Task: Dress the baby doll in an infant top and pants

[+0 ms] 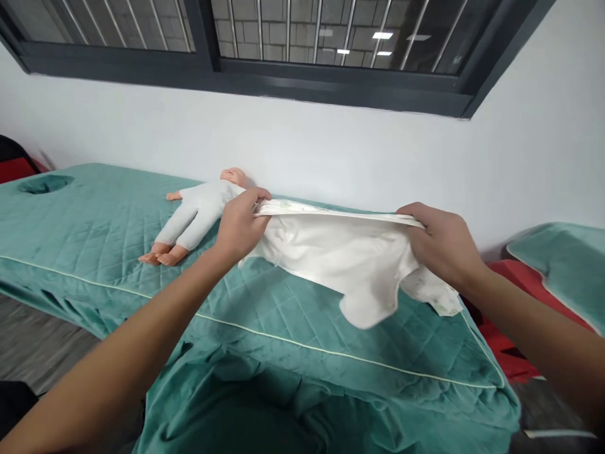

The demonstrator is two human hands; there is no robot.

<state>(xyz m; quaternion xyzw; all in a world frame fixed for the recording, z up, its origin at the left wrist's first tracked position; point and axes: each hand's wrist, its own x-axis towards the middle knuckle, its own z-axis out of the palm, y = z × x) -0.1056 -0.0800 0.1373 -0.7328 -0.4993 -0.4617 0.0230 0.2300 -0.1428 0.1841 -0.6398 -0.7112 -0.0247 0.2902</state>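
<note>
A white baby garment (338,243) with a faint print on its edge is stretched level between my hands, above the green quilted bed cover. My left hand (243,221) pinches one end of its upper edge. At the other end, my right hand (442,243) grips the same edge between thumb and fingers. The lower part of the cloth hangs down, with one rounded flap and a sleeve-like piece by my right hand. Left of my left hand lies a baby doll (203,208) with a pale cloth body, its head toward the wall and its feet toward me.
The massage-style bed (293,309) has a green cover with a face hole (46,183) at the far left. Behind it are a white wall (331,151) and a dark-framed barred window (340,82). Red and green furniture (567,265) stands at the right.
</note>
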